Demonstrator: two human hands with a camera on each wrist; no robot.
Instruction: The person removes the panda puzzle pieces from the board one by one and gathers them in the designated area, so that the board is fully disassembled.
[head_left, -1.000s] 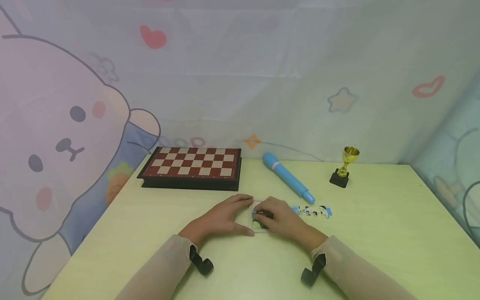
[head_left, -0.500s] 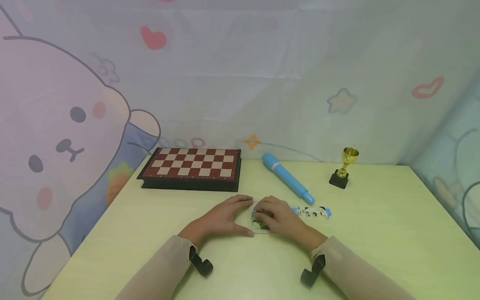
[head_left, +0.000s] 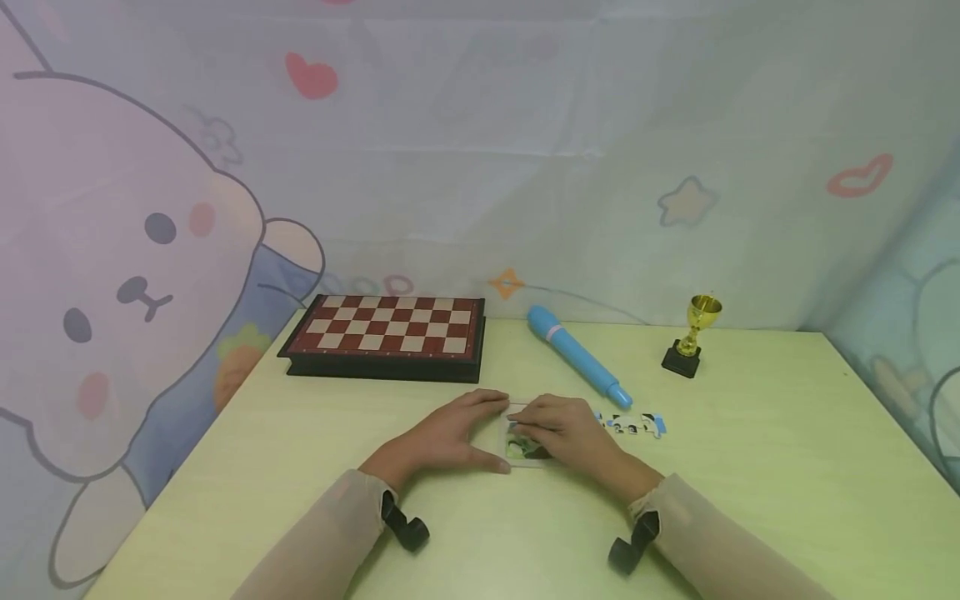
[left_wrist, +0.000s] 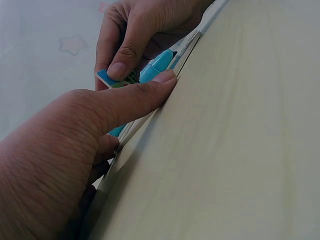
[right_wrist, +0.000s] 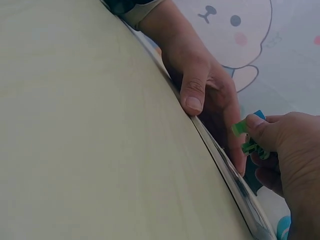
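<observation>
A small white puzzle tray (head_left: 527, 464) lies at the table's middle, a green picture part showing inside it. My left hand (head_left: 438, 435) is at its left side, fingers extended; the thumb touches the near corner and the fingertips the far corner. Over the tray, my right hand (head_left: 566, 431) pinches a green and blue puzzle piece (right_wrist: 241, 127) between thumb and fingers. The left wrist view shows this piece (left_wrist: 103, 78) tilted, raised above the tray. Several loose puzzle pieces (head_left: 637, 424), blue, white and black, lie right of the right hand, which partly hides them.
Behind the hands stands a red and white checkered board box (head_left: 390, 333) with black sides. A blue microphone-shaped stick (head_left: 577, 357) lies beyond the right hand. Farther right is a gold trophy cup (head_left: 697, 321) on a black base. A printed cloth hangs behind the table.
My right hand has shifted slightly right, and it covers more of the leftmost loose piece. My left hand has stayed at the tray's side. The whole head view has shifted a little.
</observation>
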